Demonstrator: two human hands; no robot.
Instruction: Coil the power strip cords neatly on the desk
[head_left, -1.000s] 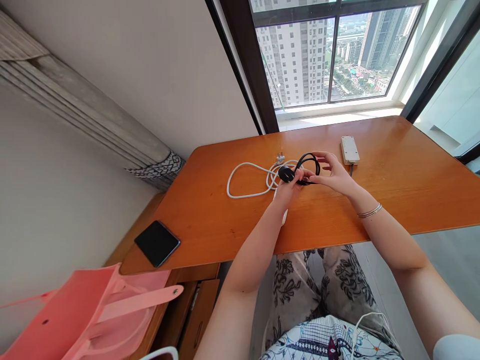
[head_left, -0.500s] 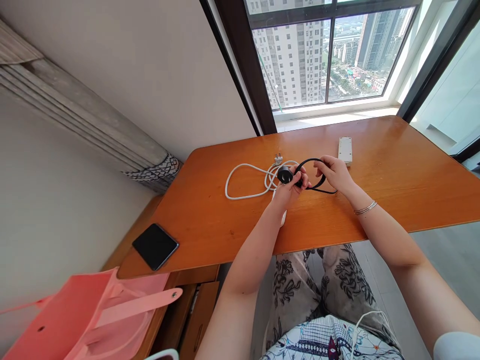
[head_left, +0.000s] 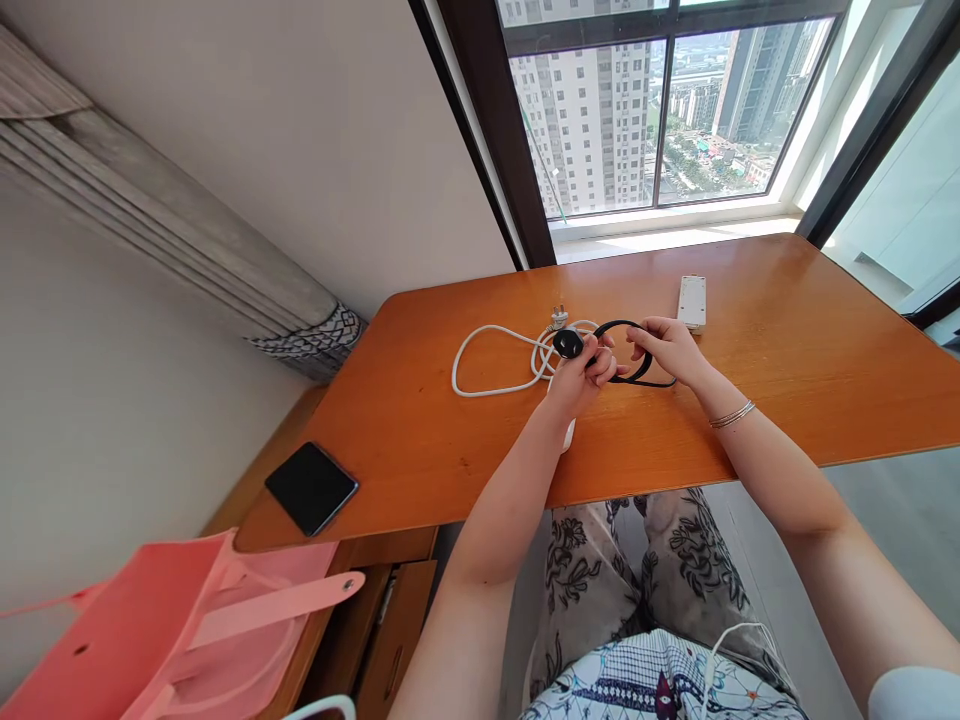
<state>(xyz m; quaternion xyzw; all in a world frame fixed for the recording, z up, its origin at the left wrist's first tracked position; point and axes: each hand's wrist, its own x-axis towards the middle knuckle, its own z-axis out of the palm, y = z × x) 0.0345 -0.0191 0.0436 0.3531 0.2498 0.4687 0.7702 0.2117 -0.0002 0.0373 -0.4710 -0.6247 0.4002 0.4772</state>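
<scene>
Far left, a pink bag [head_left: 135, 625] with a snap strap [head_left: 281, 608] is leaning by the table [head_left: 420, 455], its contents hidden; next to it a wooden cabinet [head_left: 399, 635] is sitting below, its inside too dark to read. A black-screened tablet [head_left: 311, 488] is lying close to the table's near-left edge. Onward, a looped white cable [head_left: 487, 394] is resting, its pronged plug [head_left: 559, 317] pointing toward the window [head_left: 720, 130]. And here the left hand [head_left: 579, 377] is gripping a bunched black cord [head_left: 637, 378] over the table's middle, a round black plug [head_left: 568, 344] showing at its left. The right hand [head_left: 670, 348] is pinching a loop of that cord, narrow and firm, a white adapter box [head_left: 691, 302] lying just beyond. Farther right, the table is stretching toward its slanting side edge.
</scene>
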